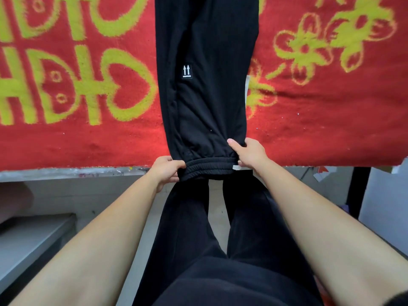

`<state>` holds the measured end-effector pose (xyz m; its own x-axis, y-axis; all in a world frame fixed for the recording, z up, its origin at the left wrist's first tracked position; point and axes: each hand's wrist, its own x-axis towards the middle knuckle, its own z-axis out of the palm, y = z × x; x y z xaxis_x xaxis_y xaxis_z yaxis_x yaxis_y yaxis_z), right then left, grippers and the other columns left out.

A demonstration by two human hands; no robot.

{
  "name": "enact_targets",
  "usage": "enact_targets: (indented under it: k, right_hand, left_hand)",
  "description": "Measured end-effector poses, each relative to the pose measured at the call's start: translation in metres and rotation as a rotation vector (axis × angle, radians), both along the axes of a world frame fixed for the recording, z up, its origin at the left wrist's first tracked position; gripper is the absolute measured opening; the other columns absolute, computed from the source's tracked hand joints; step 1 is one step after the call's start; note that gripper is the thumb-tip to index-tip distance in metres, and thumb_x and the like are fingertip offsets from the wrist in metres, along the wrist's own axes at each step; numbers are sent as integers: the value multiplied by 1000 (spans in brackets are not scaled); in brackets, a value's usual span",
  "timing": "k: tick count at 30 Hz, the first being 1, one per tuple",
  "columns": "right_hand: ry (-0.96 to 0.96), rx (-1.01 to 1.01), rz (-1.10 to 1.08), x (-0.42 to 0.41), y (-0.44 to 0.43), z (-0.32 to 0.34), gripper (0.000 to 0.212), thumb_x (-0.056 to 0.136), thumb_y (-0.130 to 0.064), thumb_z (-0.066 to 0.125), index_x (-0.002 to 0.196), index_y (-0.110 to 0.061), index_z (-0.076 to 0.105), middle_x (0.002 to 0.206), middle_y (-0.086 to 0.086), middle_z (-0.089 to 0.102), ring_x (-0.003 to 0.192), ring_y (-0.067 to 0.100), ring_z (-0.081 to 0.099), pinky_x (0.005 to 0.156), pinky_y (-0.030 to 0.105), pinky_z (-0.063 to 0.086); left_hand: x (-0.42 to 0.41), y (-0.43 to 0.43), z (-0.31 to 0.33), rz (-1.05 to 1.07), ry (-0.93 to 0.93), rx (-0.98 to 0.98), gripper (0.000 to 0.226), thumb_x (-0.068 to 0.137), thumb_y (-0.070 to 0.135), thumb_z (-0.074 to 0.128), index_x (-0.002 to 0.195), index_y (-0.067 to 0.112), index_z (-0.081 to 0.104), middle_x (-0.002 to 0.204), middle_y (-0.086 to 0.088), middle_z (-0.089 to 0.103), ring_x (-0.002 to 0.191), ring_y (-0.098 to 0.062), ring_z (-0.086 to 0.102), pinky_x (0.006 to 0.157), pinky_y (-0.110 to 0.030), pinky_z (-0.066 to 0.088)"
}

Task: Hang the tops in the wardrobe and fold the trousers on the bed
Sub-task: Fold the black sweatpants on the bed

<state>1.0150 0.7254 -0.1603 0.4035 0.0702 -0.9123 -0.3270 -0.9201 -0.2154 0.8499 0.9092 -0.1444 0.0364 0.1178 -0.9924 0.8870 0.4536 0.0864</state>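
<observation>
Black trousers [205,89] lie lengthwise on the bed, stretching away from me over a red blanket [88,140] with yellow-green patterns. A small white arrow label shows on the cloth. The elastic cuffed end [209,166] sits at the bed's near edge. My left hand [165,168] grips the cuff's left corner, fingers curled over it. My right hand [247,153] pinches the right corner, thumb on top. A white tag pokes out beside my right hand. The far end of the trousers runs out of view at the top.
The bed's near edge [66,172] runs across the middle of the view. Below it stand my own legs in black trousers [220,250]. A low grey shelf [28,235] is at the lower left, and a dark post [357,188] with clutter at the right.
</observation>
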Motion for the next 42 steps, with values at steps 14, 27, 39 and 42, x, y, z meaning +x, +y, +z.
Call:
enact_targets:
  k: [14,27,39,42]
  right_hand:
    - [-579,216,-79,190,143,26,44,95,-42,53,134,-21,50,115,2,63,113,19,55,93,34,40]
    - [-409,501,-582,315,286,-7,18,92,-33,64,105,-24,57,96,-5,63,71,10,56,73,27,57]
    - [-631,609,216,334,414,-19,38,102,-27,49,137,-12,52,110,-5,60,99,9,55,95,25,47]
    - [-507,525,463,336,419,-33,55,105,-20,37,158,-11,23,153,7,40,132,14,44,105,14,32]
  left_hand:
    - [192,136,7,-228,-378,750,31,90,26,59,120,15,59,108,0,64,103,-22,61,97,-40,47]
    - [293,186,-36,-346,-579,915,17,90,27,65,103,21,73,79,12,66,85,-14,66,84,-31,52]
    - [273,234,-69,45,-639,704,10,95,23,64,98,16,71,93,-3,74,78,-7,65,75,-23,54]
    - [275,236,-76,38,-647,717,7,96,22,63,93,19,67,83,2,71,68,-2,61,66,-18,51]
